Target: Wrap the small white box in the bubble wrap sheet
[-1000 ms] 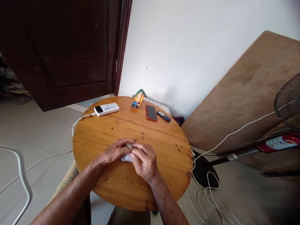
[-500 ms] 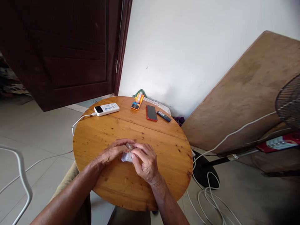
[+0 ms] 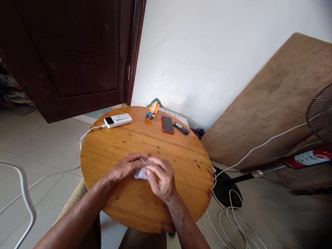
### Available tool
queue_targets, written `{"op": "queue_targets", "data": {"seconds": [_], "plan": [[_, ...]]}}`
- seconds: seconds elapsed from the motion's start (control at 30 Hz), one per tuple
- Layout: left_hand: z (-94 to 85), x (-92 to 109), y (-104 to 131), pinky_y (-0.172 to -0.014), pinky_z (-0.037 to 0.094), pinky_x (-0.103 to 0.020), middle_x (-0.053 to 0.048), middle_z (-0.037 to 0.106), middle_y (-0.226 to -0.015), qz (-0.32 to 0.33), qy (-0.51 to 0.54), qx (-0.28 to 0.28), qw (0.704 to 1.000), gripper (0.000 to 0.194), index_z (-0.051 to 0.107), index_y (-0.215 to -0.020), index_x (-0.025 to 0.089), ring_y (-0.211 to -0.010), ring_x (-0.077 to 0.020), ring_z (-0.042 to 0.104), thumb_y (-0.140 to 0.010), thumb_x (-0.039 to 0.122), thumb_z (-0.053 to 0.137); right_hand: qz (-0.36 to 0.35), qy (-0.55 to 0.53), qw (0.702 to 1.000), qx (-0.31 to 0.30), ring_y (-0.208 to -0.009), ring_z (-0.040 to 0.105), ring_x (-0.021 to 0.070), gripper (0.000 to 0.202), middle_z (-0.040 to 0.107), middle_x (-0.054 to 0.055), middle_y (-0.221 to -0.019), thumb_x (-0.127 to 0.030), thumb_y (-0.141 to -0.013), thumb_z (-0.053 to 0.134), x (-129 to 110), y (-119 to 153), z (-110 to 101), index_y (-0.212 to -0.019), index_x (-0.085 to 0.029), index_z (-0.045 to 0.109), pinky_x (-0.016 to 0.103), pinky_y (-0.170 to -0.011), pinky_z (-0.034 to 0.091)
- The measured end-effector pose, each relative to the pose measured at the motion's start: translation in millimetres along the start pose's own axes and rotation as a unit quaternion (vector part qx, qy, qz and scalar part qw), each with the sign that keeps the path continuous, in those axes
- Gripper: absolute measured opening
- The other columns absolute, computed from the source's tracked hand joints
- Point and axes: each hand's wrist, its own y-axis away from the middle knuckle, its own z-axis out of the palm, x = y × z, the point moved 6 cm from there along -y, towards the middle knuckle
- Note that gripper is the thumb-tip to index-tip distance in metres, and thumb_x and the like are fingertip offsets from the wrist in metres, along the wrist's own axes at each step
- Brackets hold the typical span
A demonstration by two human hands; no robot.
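A small crinkled clear plastic packet (image 3: 140,173) lies between my two hands, low over the round wooden table (image 3: 116,204). My left hand (image 3: 127,166) is closed on its left and far side, thumb on top. From the right, my right hand (image 3: 163,177) pinches the packet's near right edge with thumb and fingers. The fingertips of both hands come close together at the far edge. What is inside the packet cannot be made out, and the fingers cover part of it.
At the table's far side are a white power bank (image 3: 118,120) with a cable, an orange tape dispenser (image 3: 152,111), a red-edged phone (image 3: 167,125) and a dark blue handheld device (image 3: 181,128). A fan (image 3: 320,114) and looped white cable (image 3: 230,216) are at the right.
My right hand's thumb and fingers have shifted slightly on the packet's edge. My left hand stays almost still, and the things on the table have not moved.
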Motion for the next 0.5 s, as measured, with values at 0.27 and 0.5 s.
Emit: {"op": "queue_targets", "data": {"seconds": [0.27,0.5], "plan": [[1.2,1.9,0.7,-0.083,0.046,-0.032,-0.004,0.072,-0.099,0.002,0.021,-0.003,1.0,0.043,0.068,-0.111,0.016,-0.09,-0.0221,0.062,-0.071,0.029,0.06,0.0,0.007,1.0,-0.003,-0.099,0.063,0.0231,0.02,0.066,0.009,-0.114,-0.015,-0.085,0.054,2.0,-0.6,0.3,-0.097,-0.023,0.068,0.04,-0.084,0.048],[2.8,4.8,2.3,-0.079,0.046,-0.03,-0.003,0.072,-0.091,-0.008,0.039,0.012,0.999,0.041,0.067,-0.107,0.015,-0.085,-0.021,0.062,-0.068,0.03,0.061,-0.027,0.026,0.999,-0.019,-0.097,0.063,0.0241,0.021,0.066,0.009,-0.116,-0.013,-0.082,0.056,-1.0,-0.4,2.9,-0.095,-0.022,0.069,0.041,-0.081,0.047]]}}
